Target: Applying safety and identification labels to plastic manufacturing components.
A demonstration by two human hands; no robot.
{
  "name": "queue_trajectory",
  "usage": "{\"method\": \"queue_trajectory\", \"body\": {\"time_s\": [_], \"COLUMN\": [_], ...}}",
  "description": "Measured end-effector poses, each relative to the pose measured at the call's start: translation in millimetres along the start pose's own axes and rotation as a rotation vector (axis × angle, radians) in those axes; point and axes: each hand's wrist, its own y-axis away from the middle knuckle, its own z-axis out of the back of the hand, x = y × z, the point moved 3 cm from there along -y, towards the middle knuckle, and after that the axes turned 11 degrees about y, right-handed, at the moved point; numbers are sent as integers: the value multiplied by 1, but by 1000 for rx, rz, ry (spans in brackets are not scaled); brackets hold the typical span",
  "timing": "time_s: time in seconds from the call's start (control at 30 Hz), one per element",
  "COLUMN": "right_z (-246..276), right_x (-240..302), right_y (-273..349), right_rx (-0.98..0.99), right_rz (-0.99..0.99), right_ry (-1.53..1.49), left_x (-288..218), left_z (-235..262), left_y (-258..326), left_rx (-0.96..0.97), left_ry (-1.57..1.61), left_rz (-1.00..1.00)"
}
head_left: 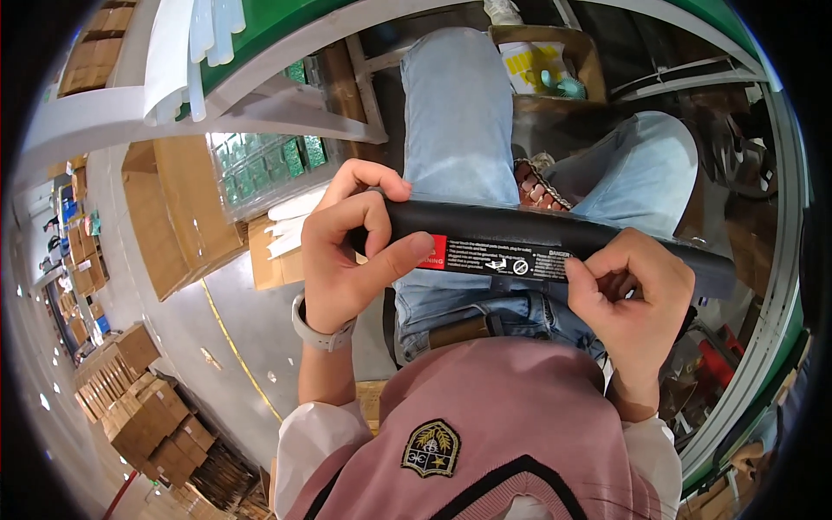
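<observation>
Sweater: a pink knit sweater (520,407) with dark trim and a sewn crest badge (431,448) fills the nearest part of the view, white cuffs showing at both wrists.
Left hand: the left hand (347,251) comes up past a pale wristwatch (319,332); its fingers (368,186) curl over the top of the tube's left end and the thumb presses on the front by the red patch, so the hand is closed around it.
Right hand: the right hand (633,290) is wrapped round the tube further right, fingers folded over the top and the thumb resting at the right edge of the label, a firm closed hold.
Tube: a black foam-covered tube (511,234) lies level across the person's lap, held between both hands, apart from any counter; its right end pokes out past the right hand.
Label: a black warning label (507,260) with white print and a red patch at its left sits on the tube's front, between the two thumbs.
Legs: light blue jeans (455,113) run away from the viewer beneath the tube, with a belt at the waist.
Left side: an open cardboard box (186,208) stands on the grey floor (260,321), white sticks (290,221) beside it and a glass-block panel (264,165) behind.
Far left: stacks of cardboard cartons (143,407) line the floor.
Far top: a white frame (113,104) with a green surface (277,22) arches overhead.
</observation>
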Motion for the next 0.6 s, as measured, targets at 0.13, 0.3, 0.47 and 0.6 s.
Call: {"method": "queue_trajectory", "body": {"time_s": [0.13, 0.3, 0.47, 0.6], "right_z": [1, 0, 0, 0], "right_x": [-1, -2, -3, 0], "right_y": [-2, -3, -3, -4], "right_rx": [31, 48, 51, 61], "right_rz": [13, 91, 102, 97], "right_ry": [-13, -32, -31, -18], "left_x": [3, 3, 5, 3], "left_z": [-1, -1, -2, -1], "left_y": [-3, -3, -4, -3], "left_rx": [-2, 16, 15, 9], "left_ry": [26, 37, 45, 23], "left_rz": [-33, -46, -62, -60]}}
